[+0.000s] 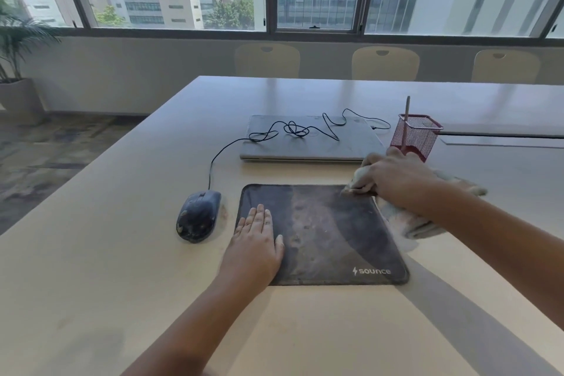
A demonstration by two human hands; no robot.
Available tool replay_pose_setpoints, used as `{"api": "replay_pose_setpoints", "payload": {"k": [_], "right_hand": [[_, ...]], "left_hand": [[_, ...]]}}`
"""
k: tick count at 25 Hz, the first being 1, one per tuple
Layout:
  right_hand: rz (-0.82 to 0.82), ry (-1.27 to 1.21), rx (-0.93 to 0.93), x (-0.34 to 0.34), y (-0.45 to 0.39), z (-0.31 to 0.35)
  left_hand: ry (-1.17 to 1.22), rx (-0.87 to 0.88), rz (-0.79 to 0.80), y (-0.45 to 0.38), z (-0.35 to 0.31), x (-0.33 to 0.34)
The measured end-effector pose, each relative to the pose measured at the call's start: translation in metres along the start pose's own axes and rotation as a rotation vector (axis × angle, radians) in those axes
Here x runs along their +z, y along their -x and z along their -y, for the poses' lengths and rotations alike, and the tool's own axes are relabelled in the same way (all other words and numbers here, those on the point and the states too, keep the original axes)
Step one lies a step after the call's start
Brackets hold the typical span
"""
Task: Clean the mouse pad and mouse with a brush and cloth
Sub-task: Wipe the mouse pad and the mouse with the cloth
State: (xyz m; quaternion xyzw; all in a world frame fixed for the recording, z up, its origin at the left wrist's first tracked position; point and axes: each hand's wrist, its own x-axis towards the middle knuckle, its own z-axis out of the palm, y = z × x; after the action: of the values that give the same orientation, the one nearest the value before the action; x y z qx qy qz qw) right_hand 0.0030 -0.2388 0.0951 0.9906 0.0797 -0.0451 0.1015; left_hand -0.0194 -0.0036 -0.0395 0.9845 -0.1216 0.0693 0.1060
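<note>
While my left hand [259, 241] lies flat with fingers straight on the near-left part of the mouse pad [323, 235], pinning it to the bench [122, 268], my right hand [396, 177] grips a bunched pale cloth [406, 220] at the pad's far-right corner. I judge the step in hand to be wiping the pad. To do it well, I would keep the left palm pressing down so the pad cannot slide, and draw the cloth in straight overlapping passes from the right hand's corner toward the left hand, taking in the brownish dusty band that runs down the middle of the pad. Then I would shift the pinning hand to reach the part it covers.

Just left of my left hand sits the mouse [198, 215], speckled with dirt, its cable [290, 128] trailing away over a closed laptop [308, 143]. Beyond my right hand stands a red mesh cup [418, 134] with a thin handle in it, possibly the brush; its head is hidden by the mesh and my knuckles. My right fingertips are buried in the cloth, so I cannot tell how they press.
</note>
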Motion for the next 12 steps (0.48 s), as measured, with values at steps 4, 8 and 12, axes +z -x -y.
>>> {"api": "replay_pose_setpoints", "payload": {"k": [4, 8, 12], "right_hand": [[-0.150, -0.060, -0.104, 0.002, -0.012, 0.024], [-0.187, -0.104, -0.174, 0.003, -0.029, 0.048], [-0.205, -0.134, -0.233, -0.001, -0.044, 0.076]], "left_hand": [[0.068, 0.008, 0.041, -0.003, 0.001, -0.007], [0.285, 0.086, -0.115, 0.004, 0.004, -0.021], [0.256, 0.028, -0.348, 0.025, 0.020, -0.028]]}}
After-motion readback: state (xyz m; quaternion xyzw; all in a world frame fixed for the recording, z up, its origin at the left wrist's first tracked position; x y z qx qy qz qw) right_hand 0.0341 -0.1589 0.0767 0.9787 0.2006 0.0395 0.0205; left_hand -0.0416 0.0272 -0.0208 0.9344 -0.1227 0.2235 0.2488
